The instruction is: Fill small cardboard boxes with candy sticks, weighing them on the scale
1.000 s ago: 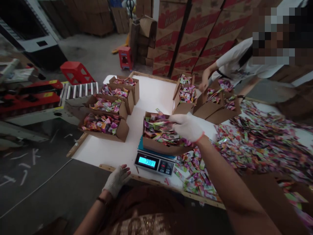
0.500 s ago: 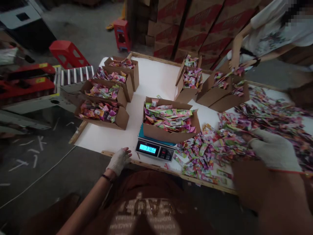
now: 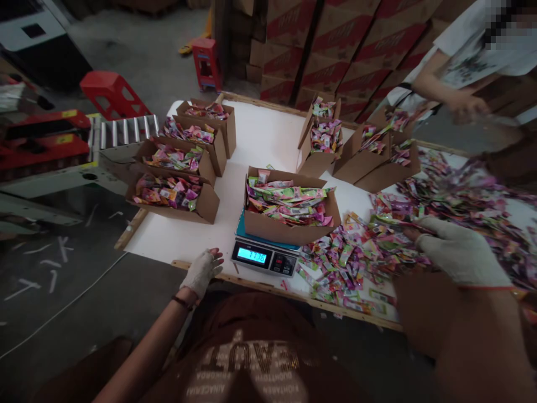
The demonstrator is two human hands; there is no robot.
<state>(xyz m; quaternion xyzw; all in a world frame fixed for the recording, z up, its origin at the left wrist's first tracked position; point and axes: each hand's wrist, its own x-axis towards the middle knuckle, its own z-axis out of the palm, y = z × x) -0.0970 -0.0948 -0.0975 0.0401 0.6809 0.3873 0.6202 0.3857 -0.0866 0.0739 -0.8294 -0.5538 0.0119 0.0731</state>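
My left hand (image 3: pixel 203 273), in a whitish glove with bare fingertips, rests at the table's near edge, fingers apart and holding nothing. Just right of it a digital scale (image 3: pixel 280 263) shows lit blue digits. An open cardboard box (image 3: pixel 289 229) filled with long, colourful candy packets (image 3: pixel 293 194) sits on the scale. My right hand (image 3: pixel 461 249), gloved too, is over the loose packet pile (image 3: pixel 348 254) on the right. Its thumb and fingers are closed on what looks like a slim green-and-pink candy packet (image 3: pixel 388 220); the palm side is hidden.
Several filled boxes (image 3: pixel 172 212) stand at the table's left, beside a roller conveyor (image 3: pixel 126 131). More filled boxes (image 3: pixel 316 162) stand at the back right. Across the table is a co-worker (image 3: pixel 465 84). Red stools (image 3: pixel 206 64) and stacked cartons (image 3: pixel 323 61) are behind.
My right hand has shifted slightly left over the pile. The scale's digits have changed. The co-worker's hands have moved from a box to the right, and packets there are blurred.
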